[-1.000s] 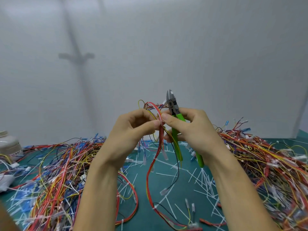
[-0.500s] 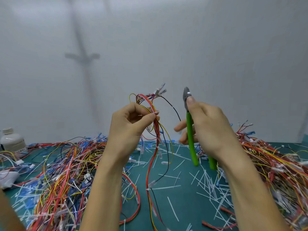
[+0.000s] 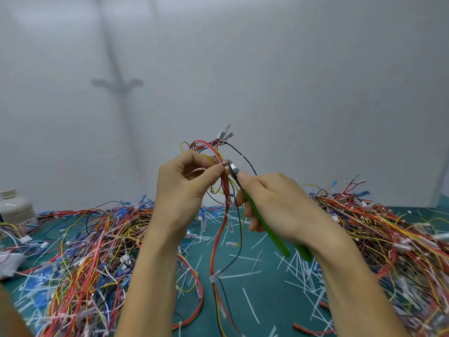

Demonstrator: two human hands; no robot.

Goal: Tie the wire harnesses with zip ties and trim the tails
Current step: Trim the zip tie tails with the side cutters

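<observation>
My left hand (image 3: 184, 190) pinches a looped wire harness (image 3: 223, 200) of red, yellow and black wires, held up above the table. White connectors stick out at its top and loose ends hang down to the green mat. My right hand (image 3: 279, 207) grips green-handled cutters (image 3: 263, 227). Their metal jaws (image 3: 233, 168) are tilted left and sit right at my left fingertips, against the bundle. The zip tie at that spot is too small to make out.
A big heap of wire harnesses (image 3: 80, 263) lies on the left, another heap (image 3: 388, 234) on the right. Several cut white zip tie tails (image 3: 250, 276) litter the green mat (image 3: 267, 310). A white bottle (image 3: 14, 207) stands far left by the wall.
My right hand swung the cutters from upright and apart back down and left, bringing the jaws to the harness at my left fingertips. My left hand has kept its hold on the bundle.
</observation>
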